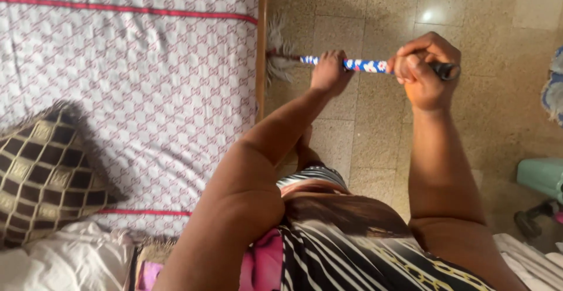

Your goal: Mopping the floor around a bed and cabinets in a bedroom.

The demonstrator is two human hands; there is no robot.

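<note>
Both hands grip a broom (pixel 352 64) by its blue floral handle, left hand (pixel 329 73) fingers wrapped nearer the bristles, right hand (pixel 425 68) fingers closed near the handle's end, bristles beside the bed (pixel 146 80) edge.

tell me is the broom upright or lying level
Level, roughly. The broom runs sideways across the view, held by the left hand and right hand, its bristles at the bed edge.

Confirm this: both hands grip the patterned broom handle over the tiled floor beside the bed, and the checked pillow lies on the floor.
Not quite. In the head view the checked pillow lies on the bed, not the floor. The rest holds: left hand and right hand both grip the patterned broom handle over the tiled floor.
</note>
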